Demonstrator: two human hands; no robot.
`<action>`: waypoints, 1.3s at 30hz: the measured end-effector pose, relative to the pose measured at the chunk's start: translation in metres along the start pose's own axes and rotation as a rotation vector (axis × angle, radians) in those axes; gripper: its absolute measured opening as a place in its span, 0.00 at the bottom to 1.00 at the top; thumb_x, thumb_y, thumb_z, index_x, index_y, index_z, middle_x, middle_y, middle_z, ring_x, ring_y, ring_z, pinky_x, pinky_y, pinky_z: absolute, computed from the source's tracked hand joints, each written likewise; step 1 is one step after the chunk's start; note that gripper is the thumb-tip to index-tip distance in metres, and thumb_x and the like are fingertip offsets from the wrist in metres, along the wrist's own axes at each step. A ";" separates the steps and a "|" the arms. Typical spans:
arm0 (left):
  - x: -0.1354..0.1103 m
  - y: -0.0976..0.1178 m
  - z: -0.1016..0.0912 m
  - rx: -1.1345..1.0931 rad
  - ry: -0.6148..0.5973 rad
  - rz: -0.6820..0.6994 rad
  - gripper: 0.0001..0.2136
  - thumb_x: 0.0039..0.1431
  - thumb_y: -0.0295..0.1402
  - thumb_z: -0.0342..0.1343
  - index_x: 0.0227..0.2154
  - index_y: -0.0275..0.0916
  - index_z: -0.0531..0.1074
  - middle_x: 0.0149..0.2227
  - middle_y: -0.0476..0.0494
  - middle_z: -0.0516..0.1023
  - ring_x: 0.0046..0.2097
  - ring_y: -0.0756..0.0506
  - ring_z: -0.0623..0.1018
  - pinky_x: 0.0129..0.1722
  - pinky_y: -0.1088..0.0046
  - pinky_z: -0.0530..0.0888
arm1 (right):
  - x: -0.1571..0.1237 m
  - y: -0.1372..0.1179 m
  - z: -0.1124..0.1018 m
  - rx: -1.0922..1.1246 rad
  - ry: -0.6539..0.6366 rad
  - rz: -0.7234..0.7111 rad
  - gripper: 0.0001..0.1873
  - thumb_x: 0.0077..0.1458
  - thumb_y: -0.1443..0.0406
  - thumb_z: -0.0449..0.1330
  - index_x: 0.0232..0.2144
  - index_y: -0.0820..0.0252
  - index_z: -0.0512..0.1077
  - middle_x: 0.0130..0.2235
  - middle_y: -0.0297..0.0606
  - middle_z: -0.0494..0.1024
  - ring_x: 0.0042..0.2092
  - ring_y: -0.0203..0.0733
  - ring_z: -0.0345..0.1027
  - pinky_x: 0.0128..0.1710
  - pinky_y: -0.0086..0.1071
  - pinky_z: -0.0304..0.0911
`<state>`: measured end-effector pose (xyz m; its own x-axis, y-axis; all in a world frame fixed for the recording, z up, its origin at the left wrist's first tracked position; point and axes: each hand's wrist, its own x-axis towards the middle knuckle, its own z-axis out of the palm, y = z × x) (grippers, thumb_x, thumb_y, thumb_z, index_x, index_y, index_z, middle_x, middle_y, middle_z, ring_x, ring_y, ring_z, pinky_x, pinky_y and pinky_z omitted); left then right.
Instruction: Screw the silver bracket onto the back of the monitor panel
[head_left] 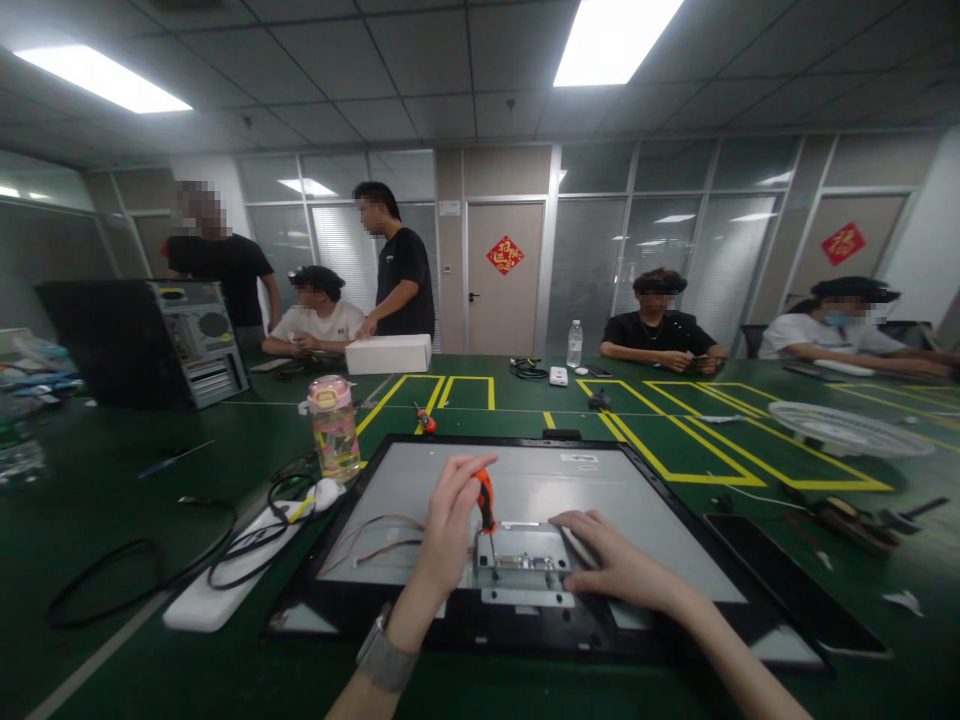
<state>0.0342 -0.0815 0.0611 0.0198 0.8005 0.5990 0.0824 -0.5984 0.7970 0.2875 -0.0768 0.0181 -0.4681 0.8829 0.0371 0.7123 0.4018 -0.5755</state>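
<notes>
An orange-and-black screwdriver (487,502) stands nearly upright, its shaft down at the left part of a metal bracket (529,548). Its handle is in my left hand (450,520), fingers long and partly hiding it; the thumb is out of sight. On the bracket's right side rests my right hand (611,560), thumb at the lower corner and fingers at the upper one, gripping that edge. Small connectors show inside the bracket. Beneath it lies a flat display panel (405,490) with a black frame, back face up. Thin wires (375,545) run left from the bracket.
Left of the panel are a white power strip (217,590), black cables and a drink bottle (334,430). Beyond it lies a red screwdriver (427,420). A long black strip (795,585) lies to the right. A computer case (150,340) stands far left; several people are across the table.
</notes>
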 end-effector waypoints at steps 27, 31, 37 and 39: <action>-0.002 0.001 -0.003 -0.030 -0.109 0.000 0.16 0.62 0.33 0.45 0.48 0.38 0.73 0.44 0.38 0.76 0.45 0.43 0.76 0.47 0.63 0.71 | 0.000 0.001 0.000 -0.008 -0.002 -0.011 0.35 0.48 0.54 0.63 0.57 0.54 0.62 0.59 0.41 0.64 0.59 0.53 0.53 0.60 0.43 0.50; -0.004 -0.004 -0.001 0.022 -0.087 0.040 0.14 0.58 0.36 0.55 0.46 0.40 0.75 0.37 0.43 0.75 0.39 0.44 0.76 0.44 0.65 0.72 | 0.000 0.002 0.001 -0.010 0.005 -0.020 0.34 0.48 0.54 0.63 0.57 0.54 0.62 0.58 0.40 0.65 0.59 0.53 0.54 0.60 0.43 0.51; -0.005 0.001 -0.004 0.008 -0.112 0.085 0.17 0.63 0.34 0.43 0.47 0.39 0.74 0.44 0.40 0.73 0.46 0.42 0.74 0.49 0.63 0.69 | -0.001 0.002 0.000 -0.008 -0.002 -0.011 0.35 0.49 0.52 0.63 0.58 0.55 0.62 0.59 0.41 0.64 0.59 0.54 0.53 0.60 0.43 0.50; -0.004 0.002 -0.002 -0.016 -0.119 0.049 0.17 0.63 0.33 0.43 0.49 0.38 0.73 0.42 0.40 0.75 0.44 0.43 0.74 0.47 0.64 0.70 | 0.000 0.002 0.000 -0.007 -0.005 -0.010 0.36 0.49 0.52 0.63 0.58 0.55 0.62 0.59 0.41 0.64 0.59 0.53 0.53 0.60 0.43 0.50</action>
<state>0.0318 -0.0856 0.0602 0.1414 0.7680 0.6247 0.0630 -0.6367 0.7685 0.2894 -0.0763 0.0167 -0.4777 0.8777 0.0391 0.7111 0.4124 -0.5695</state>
